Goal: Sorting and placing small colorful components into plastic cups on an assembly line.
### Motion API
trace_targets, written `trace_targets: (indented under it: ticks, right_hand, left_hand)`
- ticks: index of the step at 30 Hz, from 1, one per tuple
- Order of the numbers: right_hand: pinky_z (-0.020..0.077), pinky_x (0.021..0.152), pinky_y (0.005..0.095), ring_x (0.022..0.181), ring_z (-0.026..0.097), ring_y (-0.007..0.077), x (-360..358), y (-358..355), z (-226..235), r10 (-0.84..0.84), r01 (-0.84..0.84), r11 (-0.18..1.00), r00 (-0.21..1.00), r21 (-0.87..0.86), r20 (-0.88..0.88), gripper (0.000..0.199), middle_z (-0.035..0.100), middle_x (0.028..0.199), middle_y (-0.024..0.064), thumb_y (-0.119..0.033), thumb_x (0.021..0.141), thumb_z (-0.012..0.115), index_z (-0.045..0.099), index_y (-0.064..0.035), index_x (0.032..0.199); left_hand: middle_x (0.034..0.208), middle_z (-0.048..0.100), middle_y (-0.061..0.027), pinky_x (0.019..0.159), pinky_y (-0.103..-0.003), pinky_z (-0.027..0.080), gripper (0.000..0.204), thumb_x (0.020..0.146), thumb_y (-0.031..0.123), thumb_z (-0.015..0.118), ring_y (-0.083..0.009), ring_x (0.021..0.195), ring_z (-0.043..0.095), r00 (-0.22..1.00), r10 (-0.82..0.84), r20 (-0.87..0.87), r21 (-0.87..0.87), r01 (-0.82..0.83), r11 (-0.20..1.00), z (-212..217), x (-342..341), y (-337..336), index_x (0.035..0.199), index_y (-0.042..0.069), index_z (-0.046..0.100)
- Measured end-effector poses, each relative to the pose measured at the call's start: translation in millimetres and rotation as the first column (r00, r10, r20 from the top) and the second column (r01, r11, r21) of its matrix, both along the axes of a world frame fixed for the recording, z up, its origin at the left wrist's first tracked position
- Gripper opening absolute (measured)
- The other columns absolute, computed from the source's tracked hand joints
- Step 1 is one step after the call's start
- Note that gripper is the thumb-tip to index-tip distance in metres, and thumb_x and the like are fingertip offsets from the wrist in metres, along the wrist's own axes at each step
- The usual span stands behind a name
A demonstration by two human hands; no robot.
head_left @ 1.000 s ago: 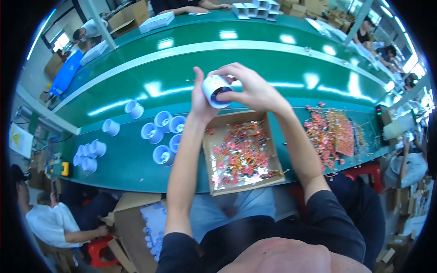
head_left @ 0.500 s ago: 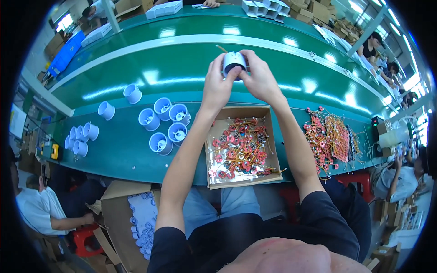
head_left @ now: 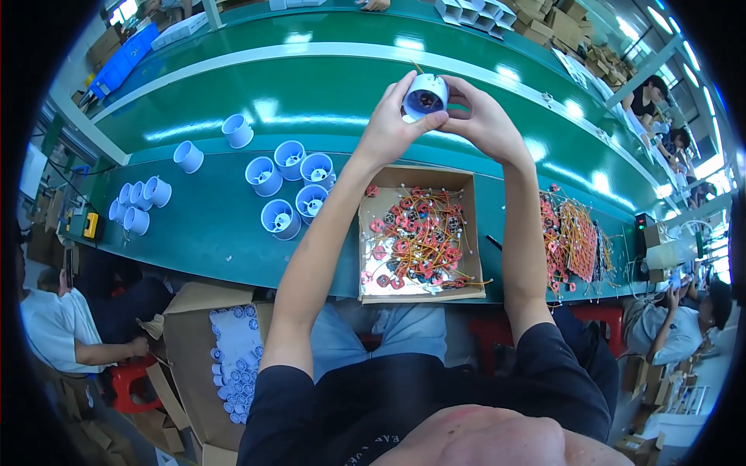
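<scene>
A white plastic cup-shaped housing (head_left: pixel 427 87) is raised over the green work surface, its dark open end tilted toward me. Something dark sits inside, too shadowed to make out, and a thin yellowish wire sticks out at the far side. My left hand (head_left: pixel 391 128) grips the housing from the left, thumb beneath its near rim. My right hand (head_left: pixel 491 124) curls against its right side, fingers bent and thumb close to the left thumb. Below the hands, a cardboard tray (head_left: pixel 365 233) holds many red-and-black round parts with yellow-orange wires (head_left: pixel 420 241).
Several white cups (head_left: pixel 264 177) stand left of the tray, more farther left. Wired red parts (head_left: pixel 571 241) are heaped at right, beyond a black pen-like object (head_left: pixel 494 242). A carton of white parts (head_left: pixel 183 322) is low left. Co-workers sit at both sides.
The housing has tipped so its open end now faces me. My right thumb has come away from its opening, and the right hand has spread rightward. The whole view has shifted slightly.
</scene>
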State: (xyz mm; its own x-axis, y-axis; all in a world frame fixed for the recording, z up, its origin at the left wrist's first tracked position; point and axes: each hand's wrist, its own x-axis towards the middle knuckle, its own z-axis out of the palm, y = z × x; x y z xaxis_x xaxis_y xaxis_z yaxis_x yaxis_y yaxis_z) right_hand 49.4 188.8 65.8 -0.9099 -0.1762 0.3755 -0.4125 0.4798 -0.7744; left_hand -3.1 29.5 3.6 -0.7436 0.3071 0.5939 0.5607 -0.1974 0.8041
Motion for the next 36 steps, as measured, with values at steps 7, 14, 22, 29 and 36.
trace_targets:
  ticks: [7,14,22,29,36]
  right_hand:
    - [0.0533,0.089,0.0351,0.102,0.062,0.0236,8.6,0.0,3.9,0.006,-0.006,1.0,0.999,0.005,0.046,0.06,0.059,0.115,0.0191,-0.005,0.075,0.071,0.045,0.0082,0.128]
    - [0.0544,0.084,0.0371,0.094,0.063,0.0303,2.2,-21.0,-5.9,-0.064,0.067,0.994,0.997,0.084,-0.031,0.048,0.06,0.104,0.0231,-0.007,0.069,0.069,0.051,0.0098,0.111]
    - [0.0504,0.085,0.0397,0.101,0.059,0.0378,6.4,-37.2,-5.1,-0.197,0.267,0.944,0.927,0.192,-0.32,0.056,0.057,0.113,0.0247,-0.008,0.069,0.066,0.05,0.0074,0.12]
    - [0.047,0.088,0.0442,0.1,0.058,0.0401,11.2,-31.2,-7.9,-0.211,0.278,0.946,0.92,0.169,-0.331,0.049,0.059,0.104,0.0255,-0.009,0.07,0.065,0.052,0.0063,0.114]
    - [0.052,0.069,0.0445,0.082,0.062,0.043,68.9,-31.5,36.6,-0.115,0.179,0.97,0.935,0.166,-0.336,0.045,0.061,0.083,0.0264,-0.002,0.068,0.069,0.045,0.0089,0.104]
  left_hand:
    - [0.121,0.053,-0.0196,0.091,-0.034,0.046,0.056,0.087,0.025,0.067,-0.0294,0.11,0.056,0.985,-0.137,0.103,0.157,0.12,0.98,-8.7,-3.8,5.2,0.129,-0.006,0.046]
    - [0.119,0.058,-0.0165,0.092,-0.034,0.045,0.036,0.089,0.003,0.055,-0.0241,0.108,0.057,0.962,0.271,-0.041,-0.107,-0.274,0.956,-1.0,5.0,3.0,0.125,0.0,0.052]
    - [0.118,0.055,-0.0214,0.094,-0.039,0.044,0.052,0.073,-0.01,0.044,-0.0366,0.109,0.054,0.885,0.38,-0.268,-0.069,-0.411,0.909,11.4,16.1,-0.4,0.123,-0.002,0.051]
    - [0.124,0.053,-0.0131,0.094,-0.034,0.045,0.045,0.083,-0.006,0.05,-0.0235,0.114,0.052,0.997,0.015,0.071,-0.013,-0.014,1.0,8.4,11.1,-11.6,0.129,-0.002,0.048]
    - [0.131,0.048,-0.0111,0.103,-0.036,0.039,0.062,0.076,0.0,0.063,-0.0233,0.121,0.047,0.982,-0.189,-0.011,-0.274,0.179,0.945,76.4,51.9,-43.2,0.135,0.0,0.043]
